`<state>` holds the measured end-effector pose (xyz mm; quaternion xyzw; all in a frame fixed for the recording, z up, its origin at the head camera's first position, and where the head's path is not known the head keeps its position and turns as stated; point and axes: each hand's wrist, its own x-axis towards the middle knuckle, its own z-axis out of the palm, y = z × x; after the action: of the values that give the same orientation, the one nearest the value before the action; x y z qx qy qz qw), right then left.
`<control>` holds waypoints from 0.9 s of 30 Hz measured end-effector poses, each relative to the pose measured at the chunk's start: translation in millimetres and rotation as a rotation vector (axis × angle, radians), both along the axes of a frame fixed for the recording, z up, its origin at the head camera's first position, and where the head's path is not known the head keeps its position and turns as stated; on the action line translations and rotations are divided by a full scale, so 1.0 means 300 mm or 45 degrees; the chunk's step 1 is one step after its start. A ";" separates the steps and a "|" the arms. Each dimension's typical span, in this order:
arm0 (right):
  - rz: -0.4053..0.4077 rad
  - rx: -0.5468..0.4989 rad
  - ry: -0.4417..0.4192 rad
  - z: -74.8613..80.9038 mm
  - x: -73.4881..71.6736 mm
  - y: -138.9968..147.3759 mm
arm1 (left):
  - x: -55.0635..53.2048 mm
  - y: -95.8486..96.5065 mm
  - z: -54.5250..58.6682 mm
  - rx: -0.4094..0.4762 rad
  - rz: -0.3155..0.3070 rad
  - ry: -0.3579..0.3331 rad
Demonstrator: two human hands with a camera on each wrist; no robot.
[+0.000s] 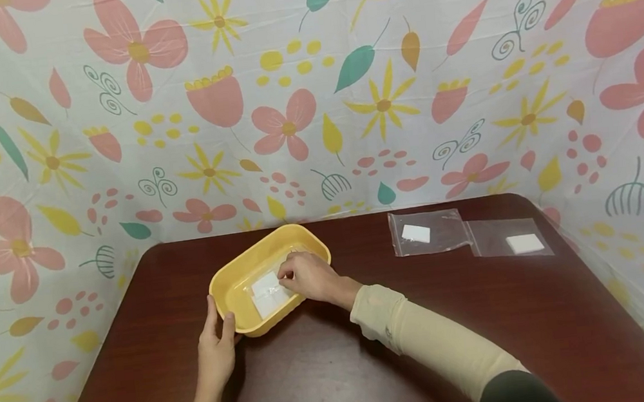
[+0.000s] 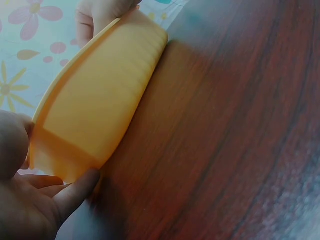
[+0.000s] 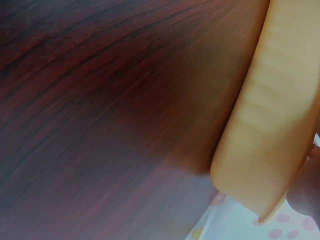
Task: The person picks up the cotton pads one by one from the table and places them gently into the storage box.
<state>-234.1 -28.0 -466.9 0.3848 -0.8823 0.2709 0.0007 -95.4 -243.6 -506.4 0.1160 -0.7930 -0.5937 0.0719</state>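
A: Where did we find the tray, and what held it?

B: We saw the yellow tray (image 1: pixel 229 294) on a dark reddish-brown table (image 1: pixel 438 319). Taking its middle as a clock's centre, the person's left hand (image 1: pixel 217 350) gripped its end at 8 o'clock, thumb and fingers spread around the corner.

A: And the right hand (image 1: pixel 313 276)?

B: We found it reaching in from 3 o'clock, fingers bent closely together over white pieces in clear plastic (image 1: pixel 267 301) on the tray's floor. Whether they pinched that plastic, we couldn't tell.

A: What lay around them?

B: Well apart, near 3 o'clock, we noticed two clear bags (image 1: pixel 446 237) side by side, each with one white block (image 1: pixel 416 234). A flowered curtain (image 1: pixel 289 128) hung at 12 o'clock.
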 end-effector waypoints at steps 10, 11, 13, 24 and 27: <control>0.071 -0.143 0.082 0.059 0.049 0.110 | 0.007 0.012 0.001 -0.011 -0.002 0.014; 0.068 -0.155 0.094 0.065 0.054 0.127 | 0.007 0.012 0.002 -0.017 -0.003 0.015; 0.060 -0.174 0.119 0.075 0.064 0.162 | 0.008 0.009 0.005 -0.029 -0.002 0.012; -0.049 -0.192 0.114 0.076 0.113 0.414 | 0.016 0.005 0.012 -0.042 -0.007 0.003; -0.107 -0.166 0.079 0.063 0.137 0.491 | 0.014 0.004 0.012 -0.050 -0.005 0.014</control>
<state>-193.1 119.2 -448.1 0.3550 -0.8777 0.3154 0.0645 -91.3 -242.2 -503.0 0.1097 -0.8043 -0.5788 0.0776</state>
